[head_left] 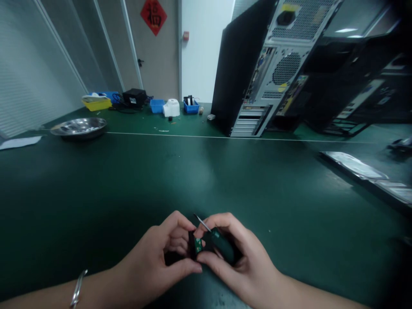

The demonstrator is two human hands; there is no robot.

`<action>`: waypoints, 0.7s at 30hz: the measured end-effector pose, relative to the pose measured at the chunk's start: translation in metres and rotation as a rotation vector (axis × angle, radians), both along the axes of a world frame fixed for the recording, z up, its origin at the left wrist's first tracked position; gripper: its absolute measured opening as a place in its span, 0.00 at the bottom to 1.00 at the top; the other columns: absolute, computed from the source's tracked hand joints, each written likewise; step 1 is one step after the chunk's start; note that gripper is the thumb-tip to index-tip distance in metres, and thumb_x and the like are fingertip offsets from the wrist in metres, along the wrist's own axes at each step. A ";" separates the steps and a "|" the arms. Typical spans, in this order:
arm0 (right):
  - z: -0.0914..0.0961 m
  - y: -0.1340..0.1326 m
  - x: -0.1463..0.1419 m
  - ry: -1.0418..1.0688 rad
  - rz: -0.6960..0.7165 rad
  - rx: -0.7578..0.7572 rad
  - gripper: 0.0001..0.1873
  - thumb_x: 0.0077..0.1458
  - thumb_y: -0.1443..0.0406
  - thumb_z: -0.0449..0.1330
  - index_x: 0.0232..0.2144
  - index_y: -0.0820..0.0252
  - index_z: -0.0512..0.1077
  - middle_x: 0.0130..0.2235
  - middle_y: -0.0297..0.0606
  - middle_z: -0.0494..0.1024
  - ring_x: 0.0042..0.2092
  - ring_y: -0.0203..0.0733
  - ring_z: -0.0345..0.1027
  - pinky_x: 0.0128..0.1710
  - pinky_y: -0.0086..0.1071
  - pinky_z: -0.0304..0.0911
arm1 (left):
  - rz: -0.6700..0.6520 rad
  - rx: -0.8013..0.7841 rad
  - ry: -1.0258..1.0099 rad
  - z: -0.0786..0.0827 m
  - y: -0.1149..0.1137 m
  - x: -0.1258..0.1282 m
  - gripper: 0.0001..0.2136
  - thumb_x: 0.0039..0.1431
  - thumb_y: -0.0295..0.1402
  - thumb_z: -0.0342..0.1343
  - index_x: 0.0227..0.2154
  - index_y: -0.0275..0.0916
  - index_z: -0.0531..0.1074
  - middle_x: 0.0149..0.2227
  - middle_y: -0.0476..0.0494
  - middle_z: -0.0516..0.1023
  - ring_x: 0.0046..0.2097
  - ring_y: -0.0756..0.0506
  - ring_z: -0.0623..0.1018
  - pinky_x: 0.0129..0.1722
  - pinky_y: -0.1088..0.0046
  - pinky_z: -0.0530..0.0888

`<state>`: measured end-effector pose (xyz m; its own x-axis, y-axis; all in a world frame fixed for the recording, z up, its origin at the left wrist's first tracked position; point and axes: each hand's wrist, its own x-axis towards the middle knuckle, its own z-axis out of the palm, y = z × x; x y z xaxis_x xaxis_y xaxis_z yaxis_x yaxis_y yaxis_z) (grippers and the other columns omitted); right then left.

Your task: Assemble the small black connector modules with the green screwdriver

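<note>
Close to the front of the green table, my left hand (161, 246) pinches a small black part with a green circuit board (198, 245) in it. My right hand (240, 253) has a screwdriver (222, 244) with a dark green handle tucked in its palm, its metal tip pointing up and left. Thumb and fingertips of my right hand also touch the circuit board piece from the right side. Fingers hide much of the small part, so its full shape does not show.
A metal bowl (80, 128) stands at the back left. Behind it are a yellow tray (96, 104), a black adapter (134, 98), blue bins (191, 106) and a white plastic piece (171, 108). A computer tower (244, 73) rises at the back right; flat panels (357, 165) lie at right.
</note>
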<state>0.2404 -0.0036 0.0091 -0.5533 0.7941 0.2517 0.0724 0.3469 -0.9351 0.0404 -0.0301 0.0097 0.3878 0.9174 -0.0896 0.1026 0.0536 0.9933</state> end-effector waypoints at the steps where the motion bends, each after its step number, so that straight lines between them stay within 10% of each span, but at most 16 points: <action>1: 0.000 0.000 0.000 -0.003 -0.001 0.013 0.11 0.58 0.69 0.62 0.42 0.55 0.66 0.40 0.37 0.78 0.43 0.39 0.75 0.41 0.29 0.72 | -0.011 -0.003 -0.009 0.001 0.000 0.000 0.13 0.57 0.32 0.64 0.42 0.40 0.66 0.38 0.45 0.80 0.38 0.47 0.80 0.39 0.71 0.75; 21: -0.003 0.003 0.001 0.088 -0.004 0.073 0.14 0.61 0.73 0.58 0.47 0.53 0.66 0.42 0.35 0.78 0.43 0.36 0.77 0.43 0.26 0.73 | 0.048 -0.017 -0.105 0.000 -0.003 -0.008 0.05 0.63 0.31 0.57 0.38 0.39 0.67 0.37 0.45 0.80 0.38 0.47 0.80 0.41 0.71 0.75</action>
